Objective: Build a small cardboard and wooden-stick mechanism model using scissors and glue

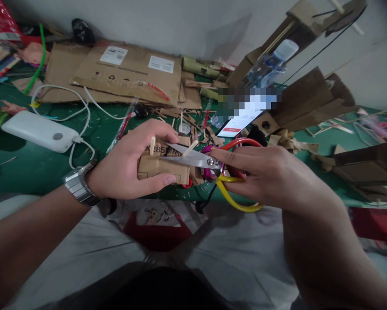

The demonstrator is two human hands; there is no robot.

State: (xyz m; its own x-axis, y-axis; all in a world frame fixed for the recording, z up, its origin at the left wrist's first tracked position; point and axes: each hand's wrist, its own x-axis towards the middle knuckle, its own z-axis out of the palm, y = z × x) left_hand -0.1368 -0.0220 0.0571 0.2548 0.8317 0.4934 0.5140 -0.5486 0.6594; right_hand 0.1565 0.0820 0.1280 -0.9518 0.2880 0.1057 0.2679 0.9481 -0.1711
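Your left hand (148, 161): thumb and fingers spread, curved, wrist banded. Your right hand (264, 172): fingers curled closed.

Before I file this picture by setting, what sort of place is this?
Probably a home craft corner or small makeshift workshop: cardboard scraps litter the green table, rough cardboard structures stand at its right, and the right hand holds scissors at a cardboard piece.

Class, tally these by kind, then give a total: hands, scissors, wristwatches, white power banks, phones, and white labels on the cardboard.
Hands: 2
Scissors: 1
Wristwatch: 1
White power bank: 1
Phone: 1
White labels: 2
Total: 8
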